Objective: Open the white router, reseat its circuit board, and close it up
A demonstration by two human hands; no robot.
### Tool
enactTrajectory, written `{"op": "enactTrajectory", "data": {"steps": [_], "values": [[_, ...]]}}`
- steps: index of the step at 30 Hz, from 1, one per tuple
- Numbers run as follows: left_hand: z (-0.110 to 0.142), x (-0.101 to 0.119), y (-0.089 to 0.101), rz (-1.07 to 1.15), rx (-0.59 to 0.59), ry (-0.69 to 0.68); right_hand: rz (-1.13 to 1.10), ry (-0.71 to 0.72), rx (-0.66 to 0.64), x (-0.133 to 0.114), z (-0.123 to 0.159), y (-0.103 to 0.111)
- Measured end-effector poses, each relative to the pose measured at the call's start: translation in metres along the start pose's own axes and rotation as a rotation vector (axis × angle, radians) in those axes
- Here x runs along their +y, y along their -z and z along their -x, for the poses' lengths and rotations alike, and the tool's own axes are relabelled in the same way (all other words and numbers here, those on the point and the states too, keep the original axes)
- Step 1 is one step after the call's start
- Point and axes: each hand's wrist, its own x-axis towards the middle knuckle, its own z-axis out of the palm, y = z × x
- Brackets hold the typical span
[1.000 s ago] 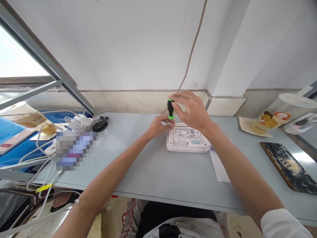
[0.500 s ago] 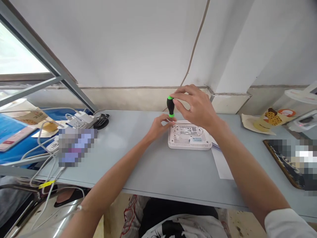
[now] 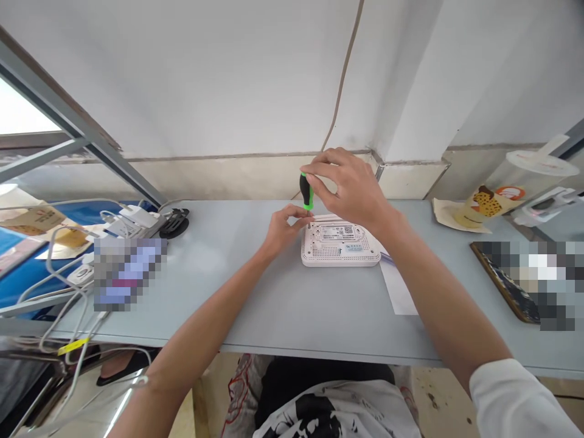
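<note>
A white router-like box (image 3: 340, 249) lies on the grey table, its vented, labelled face upward. Over its far left corner stands a screwdriver (image 3: 306, 192) with a black and green handle, nearly upright, its shaft pointing down at the box. The fingertips of my right hand (image 3: 349, 185) pinch the top of the handle. Low on the shaft, just under the handle, the thumb and fingers of my left hand (image 3: 286, 230) close around it beside the box corner. The screwdriver's tip is too small to make out.
White paper (image 3: 398, 286) lies right of the box, partly under my right forearm. Farther right are a phone (image 3: 506, 283) and a drink cup (image 3: 490, 198) on a napkin. At left, a blurred phone (image 3: 130, 274), a power strip with chargers (image 3: 130, 222) and loose cables line the metal frame.
The whole view has shifted slightly. The screwdriver leans a little more, its handle top tipped left, and a bit of shaft now shows under it. Both hands keep their grip.
</note>
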Motion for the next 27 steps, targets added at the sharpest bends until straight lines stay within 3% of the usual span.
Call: {"op": "enactTrajectory", "data": {"steps": [4, 10, 16, 21, 27], "values": [[-0.005, 0.000, -0.002, 0.017, 0.059, 0.045, -0.019, -0.010, -0.054, -0.003, -0.001, 0.003], [-0.005, 0.004, -0.002, 0.027, -0.045, -0.023, 0.050, -0.076, -0.161, -0.008, -0.006, 0.008], [-0.007, 0.003, -0.011, 0.026, 0.075, 0.012, 0.038, -0.071, -0.166, -0.008, -0.005, 0.008], [-0.007, 0.004, -0.004, 0.011, -0.038, -0.021, 0.041, -0.057, -0.144, -0.009, -0.005, 0.005], [-0.006, 0.003, -0.004, -0.034, 0.076, 0.029, 0.015, -0.028, -0.165, -0.012, -0.004, 0.001]]}}
